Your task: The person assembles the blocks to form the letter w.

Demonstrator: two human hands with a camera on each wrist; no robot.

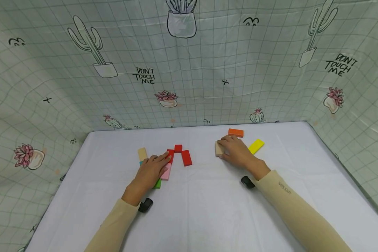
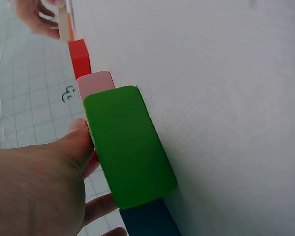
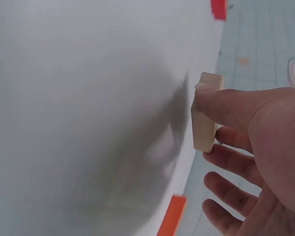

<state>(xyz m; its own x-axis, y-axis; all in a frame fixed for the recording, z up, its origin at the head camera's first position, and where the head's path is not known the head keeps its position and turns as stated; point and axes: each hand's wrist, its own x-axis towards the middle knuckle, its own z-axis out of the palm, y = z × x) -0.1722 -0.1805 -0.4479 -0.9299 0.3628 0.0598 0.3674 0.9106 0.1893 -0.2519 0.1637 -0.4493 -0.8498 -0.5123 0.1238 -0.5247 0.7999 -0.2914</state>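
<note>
white table (image 1: pixel 208 210) walled by cactus-print cloth (image 1: pixel 208 70); right grip (image 1: pixel 236 152) pinches a beige block (image 1: pixel 218 148), left grip (image 1: pixel 149 173) flat on blocks.

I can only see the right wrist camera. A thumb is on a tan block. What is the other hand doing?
Observer: The left hand lies flat on a line of blocks, fingertips on a red block.
Operator: What colours are under that hand?
Observer: A green block lies by the thumb, with a pink block just past it.
Operator: Is there a yellow one anywhere?
Observer: Yes, a yellow block lies flat on the table, just right of the right hand, which holds your tan block.
</note>
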